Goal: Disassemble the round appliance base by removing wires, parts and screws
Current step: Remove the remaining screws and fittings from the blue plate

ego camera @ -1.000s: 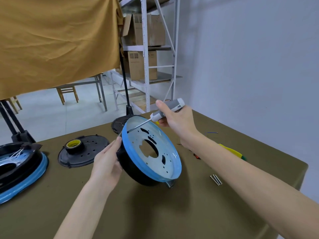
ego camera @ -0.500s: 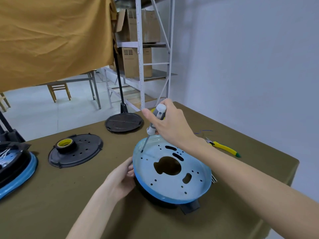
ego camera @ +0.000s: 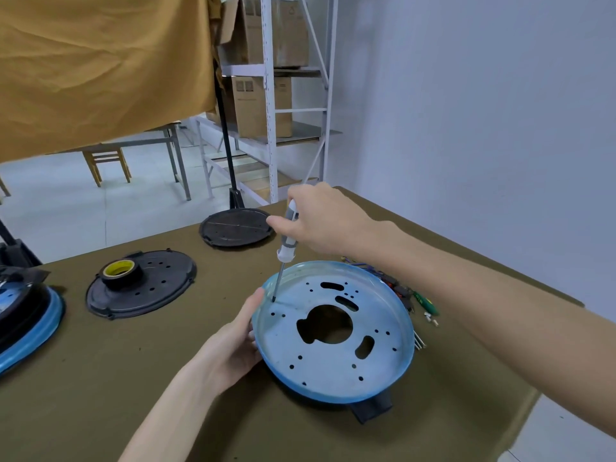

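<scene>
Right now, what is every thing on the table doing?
Round base: flat on table, plate up.
Screwdriver: nearly upright, tip on the plate near its left edge.
Right hand: grips screwdriver handle.
Left hand: holds base's rim.
Tape roll: lying on black cover.

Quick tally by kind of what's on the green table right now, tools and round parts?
Blue-rimmed round bases: 2, one being worked on and one at the left edge
Black round covers: 2, near and far
Tape rolls: 1
Screwdrivers: 2, grey-white and green-handled
Total: 7
</scene>
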